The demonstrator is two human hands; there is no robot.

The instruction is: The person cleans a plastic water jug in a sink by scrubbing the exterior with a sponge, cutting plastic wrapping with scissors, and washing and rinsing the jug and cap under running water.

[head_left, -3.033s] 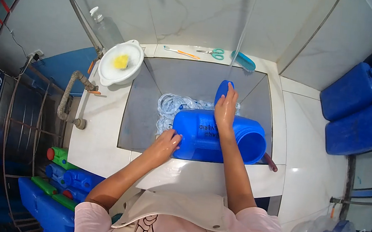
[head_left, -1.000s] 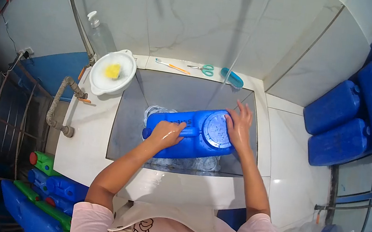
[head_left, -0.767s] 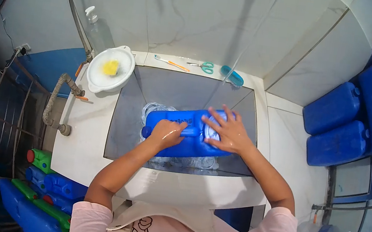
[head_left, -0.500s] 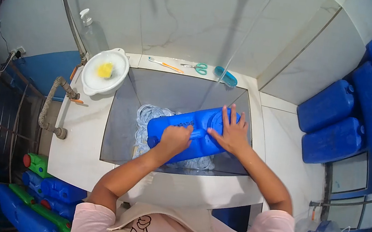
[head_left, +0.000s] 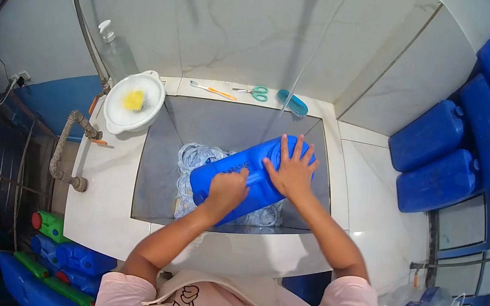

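Note:
A blue jug (head_left: 256,199) with black lettering lies tilted over the grey sink (head_left: 158,197), its capped right end higher in the view. My left hand (head_left: 227,190) is closed around the jug's handle. Fingers spread, my right hand (head_left: 293,170) lies flat on the lid end of the jug. Under the jug, on the sink floor, is a heap of pale ring-like coils (head_left: 194,156). A thin stream of water (head_left: 293,91) falls behind the jug.
On the left counter stand a white basin (head_left: 115,112) with a yellow sponge (head_left: 134,100) and a pump bottle (head_left: 118,56). Along the back rim lie a toothbrush (head_left: 213,91), scissors (head_left: 258,93) and a teal brush (head_left: 292,103). Blue jugs (head_left: 436,181) stand at right; a pipe (head_left: 61,147) rises at left.
The jug was first on its side with its mouth uncovered and the lid in my right hand. Now the lid is on it, my left hand grips the handle, and the jug has tilted with its right end farther back.

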